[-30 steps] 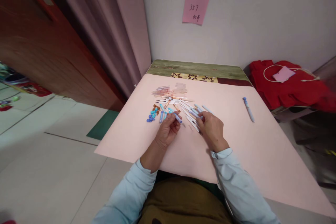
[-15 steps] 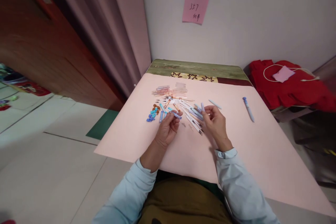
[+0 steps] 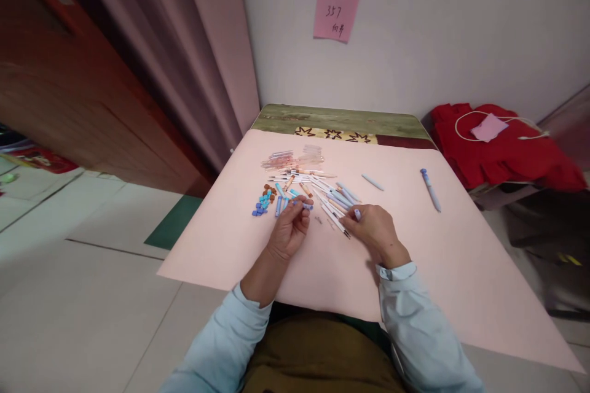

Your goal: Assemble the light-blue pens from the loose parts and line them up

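Observation:
Between the thumb and fingers of my left hand (image 3: 289, 232) is a short blue pen barrel piece (image 3: 307, 206). My right hand (image 3: 377, 231) is closed around a light-blue pen barrel (image 3: 357, 214), whose end shows past the fingers. Its fingertips reach down to the dark-tipped white pen refills (image 3: 332, 216); whether they pinch one I cannot tell. Beside the refills lie light-blue barrels (image 3: 343, 196). Just beyond my left hand are more short blue and orange barrel pieces (image 3: 279, 206). Small blue, turquoise and brown toppers (image 3: 263, 201) sit in a cluster to the left.
A pinkish sheet (image 3: 221, 230) covers the table. Clear and pinkish small parts (image 3: 295, 158) lie at the back. To the right are a whole blue pen (image 3: 430, 190) and a lone light-blue barrel (image 3: 372, 182). Red cloth (image 3: 520, 163) lies beyond the right edge.
My right hand has lowered and turned down, its fingertips now at the refills, still with the light-blue barrel. My left hand keeps its barrel piece. The view has shifted slightly.

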Available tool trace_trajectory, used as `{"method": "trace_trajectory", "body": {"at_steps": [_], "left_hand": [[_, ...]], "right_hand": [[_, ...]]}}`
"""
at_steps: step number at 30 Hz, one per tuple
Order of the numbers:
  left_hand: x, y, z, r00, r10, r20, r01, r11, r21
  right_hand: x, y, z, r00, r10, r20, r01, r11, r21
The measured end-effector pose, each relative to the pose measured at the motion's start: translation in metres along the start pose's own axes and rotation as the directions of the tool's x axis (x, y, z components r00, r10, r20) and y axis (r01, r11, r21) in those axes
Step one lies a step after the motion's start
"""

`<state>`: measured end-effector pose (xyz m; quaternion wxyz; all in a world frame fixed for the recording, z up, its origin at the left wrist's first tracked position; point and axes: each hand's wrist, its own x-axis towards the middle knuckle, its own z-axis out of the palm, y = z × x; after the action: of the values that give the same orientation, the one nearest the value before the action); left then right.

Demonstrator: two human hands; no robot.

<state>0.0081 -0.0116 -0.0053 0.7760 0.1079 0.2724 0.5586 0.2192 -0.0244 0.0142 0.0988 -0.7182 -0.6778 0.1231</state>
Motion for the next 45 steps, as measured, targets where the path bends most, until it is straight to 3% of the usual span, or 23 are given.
{"method": "trace_trajectory", "body": {"at_steps": [10, 25, 38, 41, 45], "left_hand": [[0.001, -0.001, 0.000, 0.999, -0.016, -0.029, 0.016, 1.000, -0.003], [0.001, -0.001, 0.001, 0.999, -0.014, -0.038, 0.014, 1.000, 0.021], [0.000, -0.001, 0.003, 0.998, -0.030, -0.049, 0.031, 0.999, 0.021], [0.001, -0.002, 0.002, 0.998, -0.034, -0.052, 0.035, 0.999, 0.029], [0.000, -0.002, 0.004, 0.998, -0.042, -0.052, 0.046, 0.996, 0.075]], "right_hand": [[-0.004, -0.010, 0.003, 0.999, -0.041, -0.032, 0.036, 0.986, -0.160], [-0.003, -0.008, -0.002, 0.994, 0.043, -0.100, -0.042, 0.999, 0.011], [-0.005, -0.012, 0.007, 0.995, -0.060, -0.080, 0.047, 0.986, -0.158], [-0.006, -0.014, 0.005, 0.980, -0.056, -0.193, 0.051, 0.998, -0.031], [-0.008, -0.018, 0.004, 0.943, -0.042, -0.329, 0.163, 0.923, 0.349]]}}
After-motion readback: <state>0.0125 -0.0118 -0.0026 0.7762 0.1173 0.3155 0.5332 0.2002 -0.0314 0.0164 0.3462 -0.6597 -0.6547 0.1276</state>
